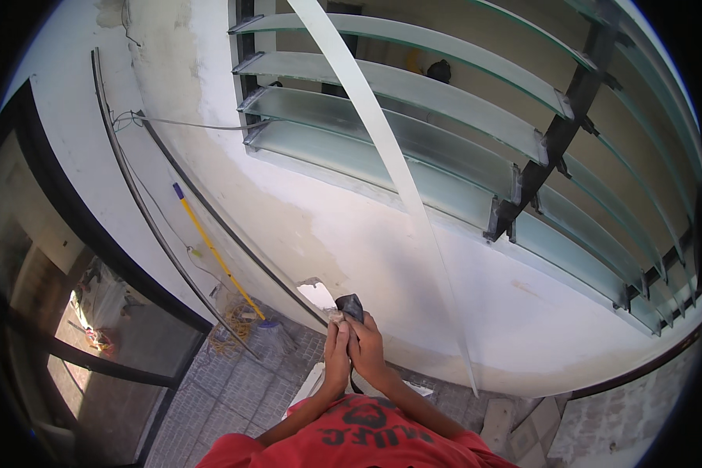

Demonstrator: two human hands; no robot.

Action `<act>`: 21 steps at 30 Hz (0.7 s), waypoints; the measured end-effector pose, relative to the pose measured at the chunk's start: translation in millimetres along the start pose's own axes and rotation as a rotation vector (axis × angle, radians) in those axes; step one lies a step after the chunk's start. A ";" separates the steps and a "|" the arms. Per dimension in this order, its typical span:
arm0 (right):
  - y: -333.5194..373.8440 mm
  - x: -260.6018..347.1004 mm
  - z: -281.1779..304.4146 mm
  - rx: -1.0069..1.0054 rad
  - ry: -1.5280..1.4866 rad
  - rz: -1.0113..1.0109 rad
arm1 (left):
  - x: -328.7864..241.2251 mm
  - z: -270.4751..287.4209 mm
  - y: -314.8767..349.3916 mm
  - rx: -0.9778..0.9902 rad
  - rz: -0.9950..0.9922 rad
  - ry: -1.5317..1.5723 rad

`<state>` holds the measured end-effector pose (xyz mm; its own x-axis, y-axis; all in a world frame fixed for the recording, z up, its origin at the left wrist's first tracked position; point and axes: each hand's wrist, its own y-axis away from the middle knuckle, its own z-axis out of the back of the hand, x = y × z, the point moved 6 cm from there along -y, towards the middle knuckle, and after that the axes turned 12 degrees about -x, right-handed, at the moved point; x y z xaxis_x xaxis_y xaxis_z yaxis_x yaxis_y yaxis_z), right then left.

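Both my hands are together, low in front of the wall. My right hand [367,350] is wrapped round a black object [350,306], perhaps a power tool; a dark cord shows below it between my wrists. My left hand [337,356] presses against the right one, its fingers closed round a small pale piece [335,317] that I cannot identify. Just past my fingertips is a white, ragged-edged patch or flat piece [317,296]; whether I hold it or it belongs to the wall is unclear.
A long white strip [382,140] slants down past the glass louvre window [444,101]. To the left, dark pipes [121,156] and a yellow-handled broom [210,243] lean near a dark-framed glass door [93,296]. Tangled cord [238,324] and loose tiles [534,425] lie on the floor.
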<state>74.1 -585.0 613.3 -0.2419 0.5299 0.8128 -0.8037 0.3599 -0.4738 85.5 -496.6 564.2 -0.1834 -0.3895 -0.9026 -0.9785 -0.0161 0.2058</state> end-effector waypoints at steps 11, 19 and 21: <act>5.4 24.9 -0.3 0.031 -0.128 0.221 | -13.9 30.9 -31.6 -0.051 0.041 0.375; -68.6 100.6 133.2 -0.074 -0.192 0.184 | -50.8 105.1 -71.5 -0.246 -0.100 -0.020; -89.1 130.1 175.6 -0.214 -0.114 0.310 | -58.6 109.0 -76.0 -0.275 -0.038 -0.020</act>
<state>18.8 -683.0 820.7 -0.5242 0.5540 0.6467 -0.5542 0.3547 -0.7531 160.3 -372.3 560.2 -0.1513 -0.3652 -0.9185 -0.9229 -0.2805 0.2636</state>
